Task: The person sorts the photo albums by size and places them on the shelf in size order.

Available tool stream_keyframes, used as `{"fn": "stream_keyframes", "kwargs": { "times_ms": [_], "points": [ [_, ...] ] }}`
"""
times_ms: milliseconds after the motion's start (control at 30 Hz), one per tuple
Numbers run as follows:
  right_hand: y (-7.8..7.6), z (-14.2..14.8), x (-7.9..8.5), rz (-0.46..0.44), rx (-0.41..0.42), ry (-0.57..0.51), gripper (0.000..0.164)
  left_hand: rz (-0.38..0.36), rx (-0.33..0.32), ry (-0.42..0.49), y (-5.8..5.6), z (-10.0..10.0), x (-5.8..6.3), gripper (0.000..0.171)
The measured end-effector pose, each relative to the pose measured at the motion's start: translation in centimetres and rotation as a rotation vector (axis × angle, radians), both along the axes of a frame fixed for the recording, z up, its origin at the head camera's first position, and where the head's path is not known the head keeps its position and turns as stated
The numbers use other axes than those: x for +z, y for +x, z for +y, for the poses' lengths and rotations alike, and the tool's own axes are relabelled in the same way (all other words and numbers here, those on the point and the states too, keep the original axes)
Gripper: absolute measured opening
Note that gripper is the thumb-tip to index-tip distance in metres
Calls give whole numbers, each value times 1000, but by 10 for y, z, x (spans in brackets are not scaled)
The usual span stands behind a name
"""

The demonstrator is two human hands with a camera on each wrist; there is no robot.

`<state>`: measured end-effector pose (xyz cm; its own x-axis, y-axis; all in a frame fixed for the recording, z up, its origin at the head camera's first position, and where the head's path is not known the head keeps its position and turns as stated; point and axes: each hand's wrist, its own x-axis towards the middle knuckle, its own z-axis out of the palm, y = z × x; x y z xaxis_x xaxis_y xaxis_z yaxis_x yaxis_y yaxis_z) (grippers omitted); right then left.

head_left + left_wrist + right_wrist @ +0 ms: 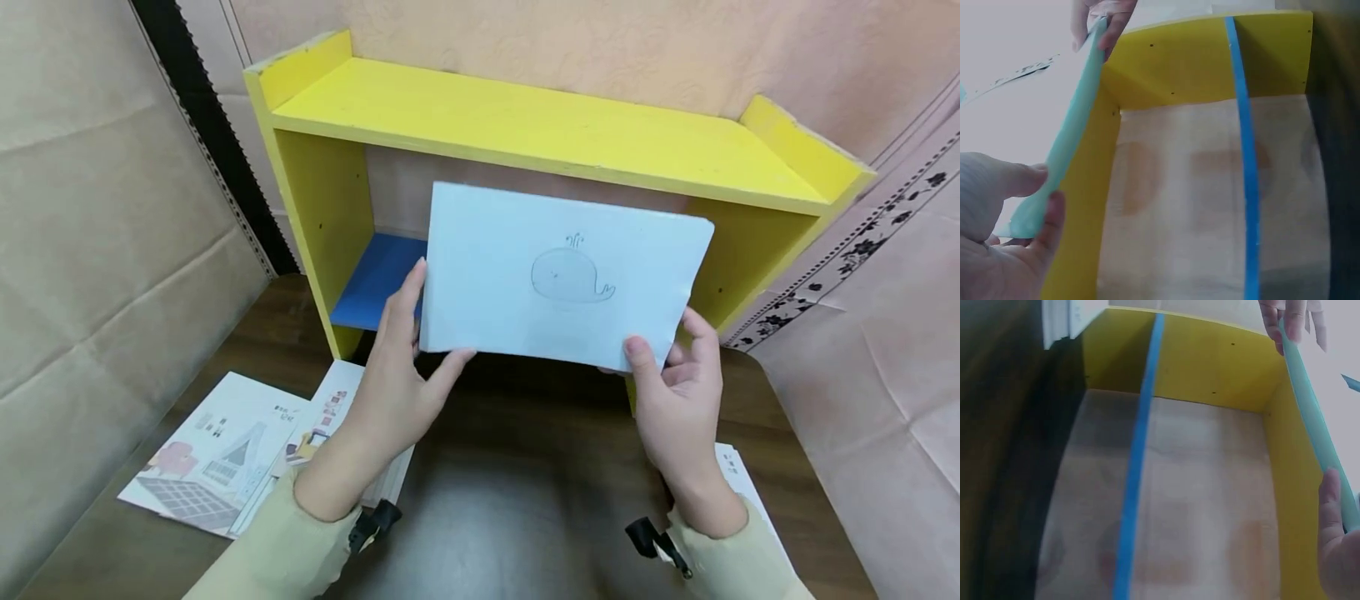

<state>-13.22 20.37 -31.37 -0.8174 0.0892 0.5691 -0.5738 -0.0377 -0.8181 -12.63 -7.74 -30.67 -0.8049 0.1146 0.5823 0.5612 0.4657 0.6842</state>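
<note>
I'm seeing on my feed the left hand [396, 390] reaching up, thumb and fingers pinching the pale blue booklet [483, 267] near its lower left corner; the right hand [678, 408] is pinching the lower right, thumb lying on the cover. The booklet's hovering over the table [517, 492], showing a thin-line spouting whale. A yellow-painted shelf [555, 121] is standing along the dark wooden table's far edge, printed booklets [213, 458] lying by the left edge.

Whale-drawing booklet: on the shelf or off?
Off. The booklet is held up by the left grip and right grip, in front of the yellow shelf.
</note>
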Motion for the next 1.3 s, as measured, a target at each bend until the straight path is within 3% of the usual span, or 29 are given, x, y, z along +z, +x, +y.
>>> {"fn": "stream_keyframes", "kwargs": {
  "times_ms": [200, 300, 533, 667, 900, 1033, 1300],
  "points": [
    [-4, -2, 22, 28, -9, 22, 53, 105, -18, 76, -9, 0, 21, 95],
    [-4, -1, 31, 16, 59, 46, 60, 110, -23, 106, -11, 1, 28, 93],
    [1, 4, 45, 36, 219, 210, 85, 108, -53, 190, -8, 2, 30, 90],
    [4, 7, 52, 91, 249, 219, 93, 139, -88, 276, -8, 3, 32, 86],
    [-1, 10, 63, 134, 244, 124, 83, 261, -117, 480, -16, 7, 45, 75],
    [-4, 10, 71, 120, 212, 69, 75, 263, -114, 515, -22, 7, 54, 69],
    [-18, 5, 99, 38, 192, -28, 55, 256, -214, 546, -37, 5, 78, 58]
  ]
}}
